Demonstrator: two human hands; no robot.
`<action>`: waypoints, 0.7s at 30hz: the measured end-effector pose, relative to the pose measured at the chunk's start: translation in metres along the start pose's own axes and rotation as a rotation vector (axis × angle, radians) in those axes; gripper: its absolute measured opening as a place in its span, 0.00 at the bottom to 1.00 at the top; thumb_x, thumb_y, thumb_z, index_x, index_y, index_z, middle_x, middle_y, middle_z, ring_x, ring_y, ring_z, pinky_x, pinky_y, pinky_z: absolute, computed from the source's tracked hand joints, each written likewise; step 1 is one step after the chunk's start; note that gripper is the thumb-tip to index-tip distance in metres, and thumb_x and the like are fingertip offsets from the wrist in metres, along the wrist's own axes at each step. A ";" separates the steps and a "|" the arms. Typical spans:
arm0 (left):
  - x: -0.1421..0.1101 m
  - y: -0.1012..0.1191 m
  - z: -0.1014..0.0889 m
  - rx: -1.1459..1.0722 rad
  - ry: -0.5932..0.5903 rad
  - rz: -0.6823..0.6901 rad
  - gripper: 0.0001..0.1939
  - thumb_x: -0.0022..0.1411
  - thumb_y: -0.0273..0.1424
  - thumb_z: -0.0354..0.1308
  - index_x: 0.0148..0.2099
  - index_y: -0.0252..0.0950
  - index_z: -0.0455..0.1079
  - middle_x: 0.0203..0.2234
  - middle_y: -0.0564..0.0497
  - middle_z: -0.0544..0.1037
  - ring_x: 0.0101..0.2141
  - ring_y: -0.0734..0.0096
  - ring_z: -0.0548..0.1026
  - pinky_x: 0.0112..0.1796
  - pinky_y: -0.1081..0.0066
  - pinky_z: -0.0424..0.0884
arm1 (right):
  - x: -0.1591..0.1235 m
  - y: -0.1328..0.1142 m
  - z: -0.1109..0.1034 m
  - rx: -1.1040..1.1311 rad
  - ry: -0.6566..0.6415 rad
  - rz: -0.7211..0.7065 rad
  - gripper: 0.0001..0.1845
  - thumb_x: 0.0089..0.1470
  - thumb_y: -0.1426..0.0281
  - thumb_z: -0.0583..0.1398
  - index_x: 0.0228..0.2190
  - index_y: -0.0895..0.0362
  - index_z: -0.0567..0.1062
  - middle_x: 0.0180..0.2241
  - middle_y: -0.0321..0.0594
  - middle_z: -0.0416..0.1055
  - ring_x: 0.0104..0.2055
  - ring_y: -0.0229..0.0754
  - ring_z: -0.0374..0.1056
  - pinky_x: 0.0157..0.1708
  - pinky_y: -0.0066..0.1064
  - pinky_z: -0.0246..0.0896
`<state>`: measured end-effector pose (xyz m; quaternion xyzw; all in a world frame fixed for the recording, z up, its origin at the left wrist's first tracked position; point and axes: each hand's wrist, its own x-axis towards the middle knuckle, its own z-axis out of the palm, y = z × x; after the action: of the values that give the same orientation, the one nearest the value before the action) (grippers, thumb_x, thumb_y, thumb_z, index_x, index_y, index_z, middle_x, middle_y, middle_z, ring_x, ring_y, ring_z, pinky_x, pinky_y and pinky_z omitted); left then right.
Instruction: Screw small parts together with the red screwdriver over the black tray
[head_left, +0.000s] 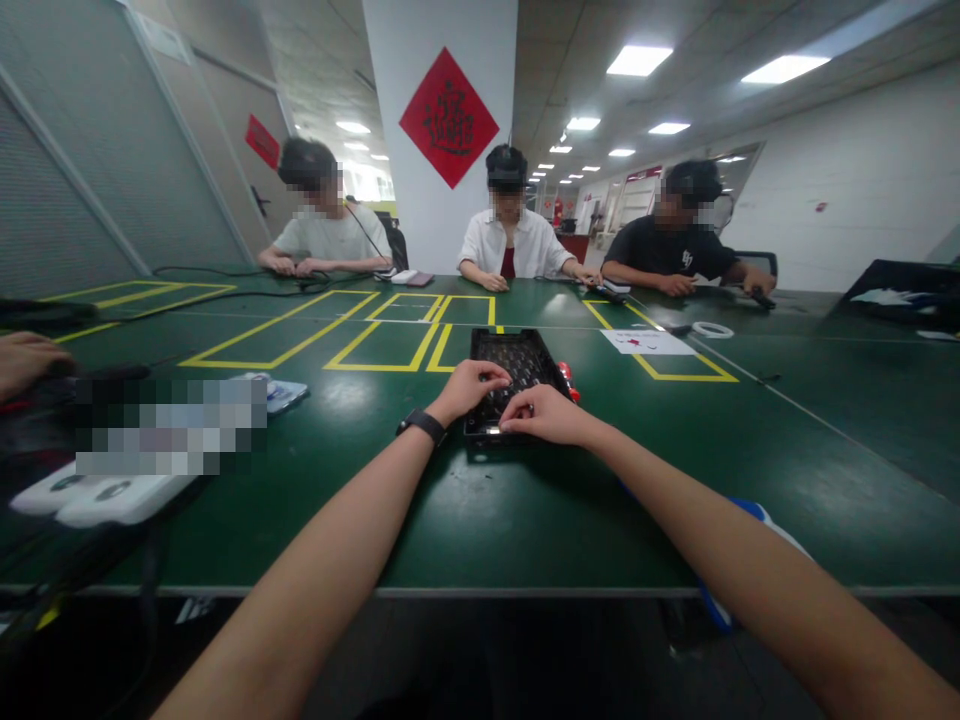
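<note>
A black rectangular tray (pixel 474 436) lies on the green table in front of me, with many small, shiny dark pieces in it. Over its left side is my left hand (pixel 466 390), thumb and fingers pinched together above the pieces. My right hand (pixel 553 414) reaches in from the right near the front edge, its fingertips also closed in a pinch. Whatever either hand holds is too small to make out. A small bright piece (pixel 493 430) shows at the tray's front edge beside my right fingertips. A red object (pixel 568 380) stands against the tray's right side.
Yellow tape (pixel 375 367) marks boxes on the table (pixel 337 420). White devices (pixel 127 497) and another person's hand (pixel 30 365) are at the left. A paper sheet (pixel 649 343) and tape roll (pixel 712 330) lie to the right. Three people sit across the table.
</note>
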<state>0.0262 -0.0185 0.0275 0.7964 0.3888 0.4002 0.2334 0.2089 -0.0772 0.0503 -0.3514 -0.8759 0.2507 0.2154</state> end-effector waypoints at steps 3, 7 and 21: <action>0.000 -0.004 0.000 -0.042 0.005 0.012 0.14 0.53 0.37 0.58 0.36 0.32 0.75 0.33 0.47 0.78 0.36 0.68 0.74 0.42 0.69 0.67 | 0.000 -0.001 -0.001 0.005 -0.003 0.015 0.12 0.46 0.65 0.61 0.30 0.61 0.78 0.22 0.37 0.71 0.22 0.31 0.58 0.25 0.24 0.52; 0.000 -0.006 0.000 -0.059 0.011 -0.011 0.14 0.52 0.38 0.58 0.36 0.32 0.74 0.34 0.47 0.78 0.36 0.68 0.74 0.43 0.69 0.67 | -0.001 -0.003 -0.003 -0.008 -0.008 0.004 0.12 0.46 0.65 0.61 0.29 0.61 0.78 0.23 0.37 0.70 0.23 0.31 0.58 0.26 0.24 0.53; -0.003 0.021 -0.011 -0.202 -0.091 -0.063 0.20 0.51 0.43 0.58 0.38 0.31 0.74 0.35 0.47 0.77 0.37 0.67 0.73 0.41 0.69 0.66 | -0.002 -0.008 -0.010 -0.105 0.554 -0.083 0.10 0.49 0.67 0.59 0.34 0.59 0.70 0.30 0.38 0.67 0.28 0.34 0.59 0.30 0.27 0.56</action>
<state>0.0255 -0.0322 0.0468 0.7734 0.3603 0.3934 0.3424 0.2117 -0.0803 0.0622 -0.3808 -0.8092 0.0906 0.4382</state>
